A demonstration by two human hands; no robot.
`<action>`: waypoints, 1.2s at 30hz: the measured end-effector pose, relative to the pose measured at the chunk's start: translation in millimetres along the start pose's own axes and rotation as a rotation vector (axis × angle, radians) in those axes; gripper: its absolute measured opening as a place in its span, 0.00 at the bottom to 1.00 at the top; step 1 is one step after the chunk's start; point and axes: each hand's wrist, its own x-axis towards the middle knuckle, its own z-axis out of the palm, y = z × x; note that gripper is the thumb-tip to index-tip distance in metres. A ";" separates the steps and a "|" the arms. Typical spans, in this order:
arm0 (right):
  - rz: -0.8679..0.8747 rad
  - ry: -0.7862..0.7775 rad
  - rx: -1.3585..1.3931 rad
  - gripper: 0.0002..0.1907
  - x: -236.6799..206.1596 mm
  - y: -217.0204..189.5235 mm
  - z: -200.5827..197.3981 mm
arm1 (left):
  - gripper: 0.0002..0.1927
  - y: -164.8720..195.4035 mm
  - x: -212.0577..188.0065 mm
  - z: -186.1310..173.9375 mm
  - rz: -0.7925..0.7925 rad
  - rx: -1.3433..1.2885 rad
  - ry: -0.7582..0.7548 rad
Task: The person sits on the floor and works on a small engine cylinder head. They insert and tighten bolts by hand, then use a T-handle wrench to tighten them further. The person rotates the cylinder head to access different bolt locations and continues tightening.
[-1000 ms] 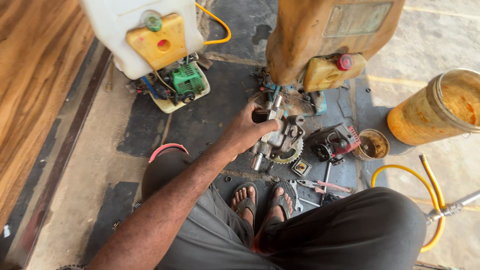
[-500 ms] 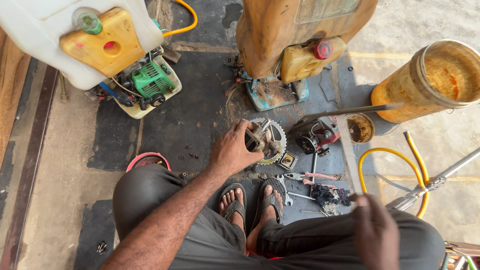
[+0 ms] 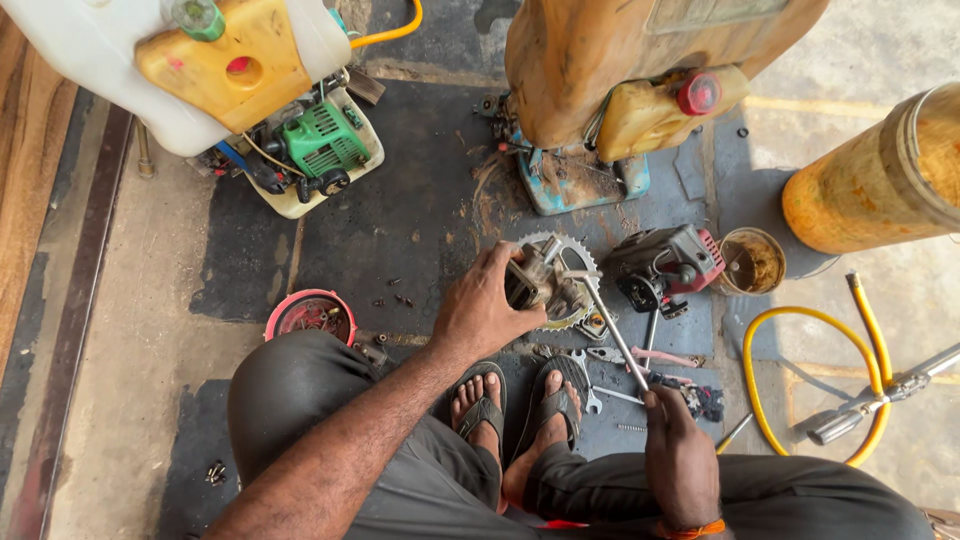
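My left hand (image 3: pixel 483 308) grips a grey metal engine part (image 3: pixel 540 283) that lies over a toothed sprocket wheel (image 3: pixel 566 253) on the dark floor mat. My right hand (image 3: pixel 678 452) holds the handle end of a long thin metal tool (image 3: pixel 612 332). The tool's far tip rests against the engine part. I am crouched, with both sandalled feet (image 3: pixel 515 405) just below the part. Spanners and pliers (image 3: pixel 640 358) lie on the mat between my hands.
A small red and black engine (image 3: pixel 664 264) sits right of the sprocket, a red bowl (image 3: pixel 311 314) at my left knee. Beyond stand a white and yellow sprayer (image 3: pixel 190 70) with a green engine (image 3: pixel 325 140), a brown tank (image 3: pixel 640 60), an orange drum (image 3: pixel 880 190) and a yellow hose (image 3: pixel 800 385).
My right hand has come up from my knee and now holds the long tool against the part. The view has tilted down and closer. My left hand keeps its grip on the part.
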 end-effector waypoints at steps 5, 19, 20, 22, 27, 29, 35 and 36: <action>-0.015 0.002 0.351 0.19 -2.9 20.2 2.7 | 0.38 7.3 3.3 1.2 -0.003 0.017 -0.043; 0.314 -0.020 0.605 0.17 31.2 53.4 -81.1 | 0.37 -33.9 16.0 -7.0 -0.357 -0.410 0.084; 0.306 0.074 0.499 0.18 27.7 64.6 -103.8 | 0.37 -35.7 15.8 -9.3 -0.439 -0.543 0.059; 0.291 0.232 0.451 0.19 31.8 94.8 -140.1 | 0.36 -37.5 14.2 -14.9 -0.599 -0.814 0.005; 0.357 0.452 0.223 0.19 24.1 183.2 -164.0 | 0.23 -31.3 9.0 -24.9 -0.600 -1.222 -0.029; 0.427 0.411 0.155 0.20 19.3 207.4 -151.1 | 0.20 -27.1 4.3 -29.8 -0.561 -1.411 -0.069; 0.637 0.127 0.003 0.20 18.7 224.8 -106.6 | 0.20 -18.6 -17.6 -41.4 -0.383 -1.688 -0.192; 0.655 0.089 -0.007 0.21 21.7 222.3 -99.2 | 0.19 -19.3 -21.8 -41.0 -0.362 -1.732 -0.202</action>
